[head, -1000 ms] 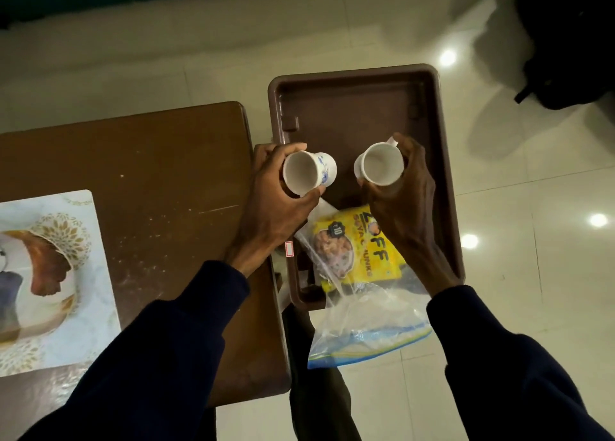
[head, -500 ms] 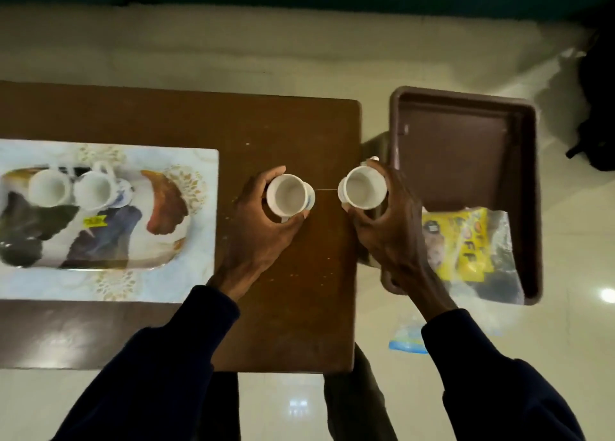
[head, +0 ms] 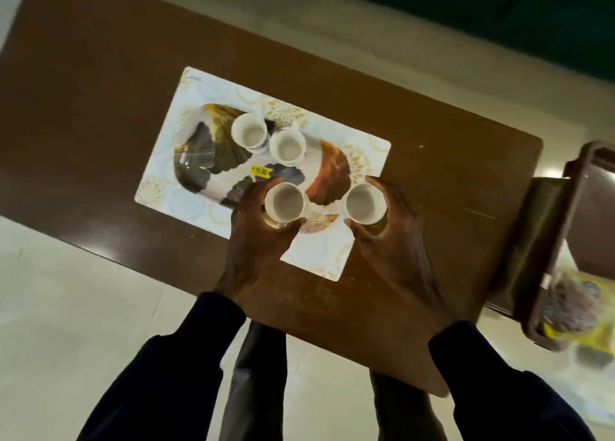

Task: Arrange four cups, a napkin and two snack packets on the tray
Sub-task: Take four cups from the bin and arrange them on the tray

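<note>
A white patterned tray (head: 206,84) lies on the brown table (head: 100,74). Two white cups stand on it, one (head: 249,133) at the back and another (head: 287,147) right beside it. My left hand (head: 256,237) holds a third white cup (head: 285,203) upright over the tray's near right part. My right hand (head: 396,237) grips a fourth white cup (head: 365,204) upright over the tray's right edge. A yellow snack packet (head: 579,310) in a clear bag lies blurred in the brown bin (head: 532,274) at the far right.
The brown bin stands off the table's right end, over the pale tiled floor (head: 66,307). A yellow price sticker (head: 261,171) is on the tray. My legs show below the table's near edge.
Both hands have carried their cups leftward from the bin, across the table, to over the tray. The view has swung left, so the tray is now central and the bin is at the right edge.
</note>
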